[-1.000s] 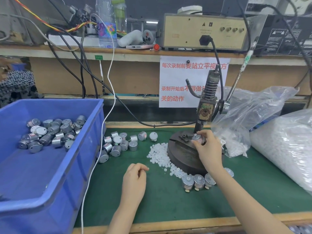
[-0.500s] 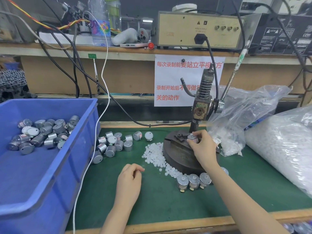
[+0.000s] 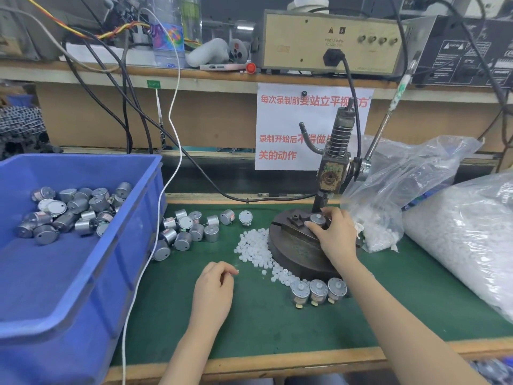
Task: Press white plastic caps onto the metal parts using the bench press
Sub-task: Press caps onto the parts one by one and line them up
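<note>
Only 1 view is given, taken from the wearer's head and aimed forward and down across the desk (image 3: pixel 266 323). The desk's near edge is cut off at the bottom, the shelf (image 3: pixel 83 72) is caught at the top, and the bench press (image 3: pixel 331 173) is seen close, right of centre.

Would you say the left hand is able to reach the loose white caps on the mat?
Probably yes: the left hand, apparently pinching one cap, lies beside the white caps, nothing between.
</note>
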